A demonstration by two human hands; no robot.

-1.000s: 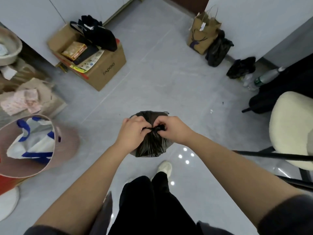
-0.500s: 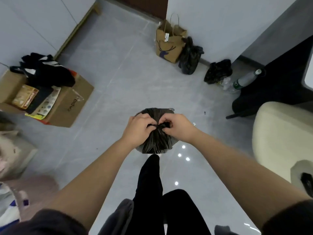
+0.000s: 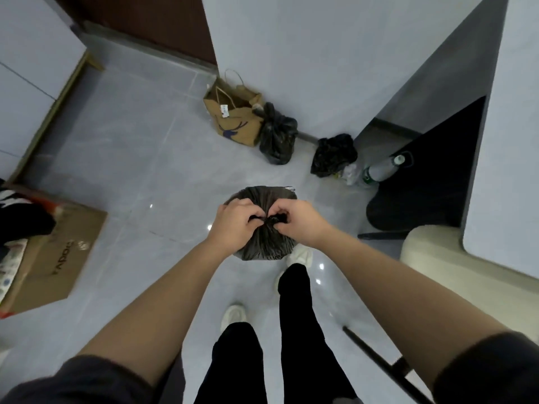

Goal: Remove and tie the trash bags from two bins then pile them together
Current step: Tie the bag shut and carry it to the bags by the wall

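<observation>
I hold a full black trash bag (image 3: pixel 264 243) in front of me above the floor. My left hand (image 3: pixel 234 224) and my right hand (image 3: pixel 299 220) both pinch the gathered neck of the bag at its top, fingers curled around the twisted plastic. A tied black trash bag (image 3: pixel 277 138) stands on the floor by the wall ahead. Another black bag (image 3: pixel 332 154) lies to its right, near the corner.
A brown paper bag (image 3: pixel 233 118) stands against the wall beside the tied bag. A plastic bottle (image 3: pixel 382 169) lies near the corner. A cardboard box (image 3: pixel 58 258) with dark clothes is at the left. A cream chair (image 3: pixel 455 263) sits at the right. My feet stand below the bag.
The view has swung right and forward: the bags at the wall are closer, the box has slid left, the pink bin is out of view. Both hands keep pinching the bag's neck.
</observation>
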